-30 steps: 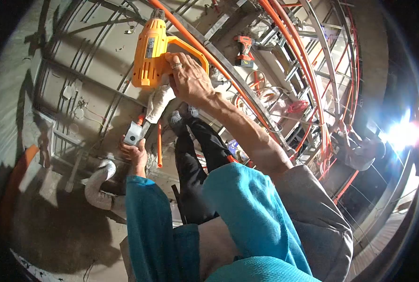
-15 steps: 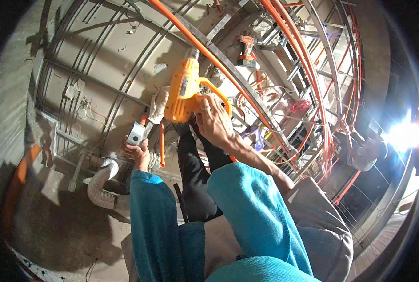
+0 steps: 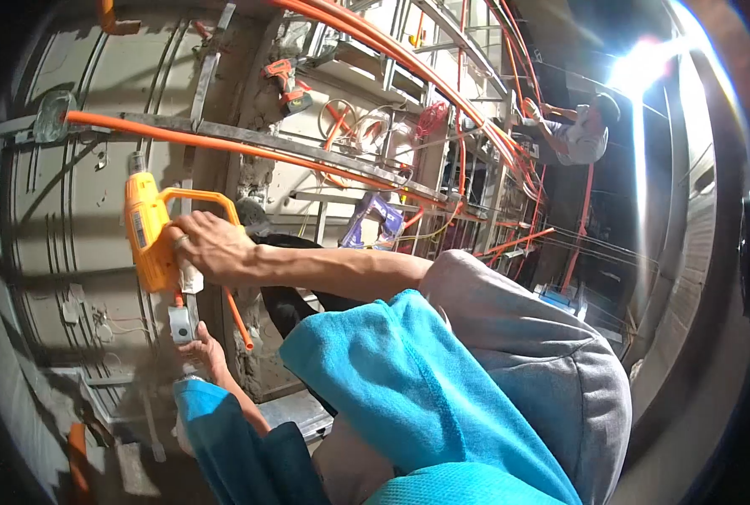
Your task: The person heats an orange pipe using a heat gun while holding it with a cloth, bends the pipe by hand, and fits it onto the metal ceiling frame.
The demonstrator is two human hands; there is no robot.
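My right hand (image 3: 210,244) is wrapped round the handle of a yellow heat gun (image 3: 146,231). Its metal nozzle points away from me, toward the top of the view. Just below the gun's rear end, my left hand (image 3: 205,349) grips a small pale electrical box (image 3: 181,325) with a round dark hole in its face. A bit of orange shows at the box's upper edge, close to the gun. Part of the left fingers is hidden behind the box. A short orange pipe (image 3: 238,320) with an open end lies beside the two hands.
A long orange conduit (image 3: 248,150) runs past the heat gun alongside a metal rail. An orange-and-black cordless drill (image 3: 289,86) lies beyond it, near coiled cables and a purple package (image 3: 373,220). Another person (image 3: 584,130) works at far right near a bright lamp (image 3: 640,67).
My view has swung, so the heat gun, the box and both hands now appear farther left and lower. Both hands keep their holds. The other person shows more fully.
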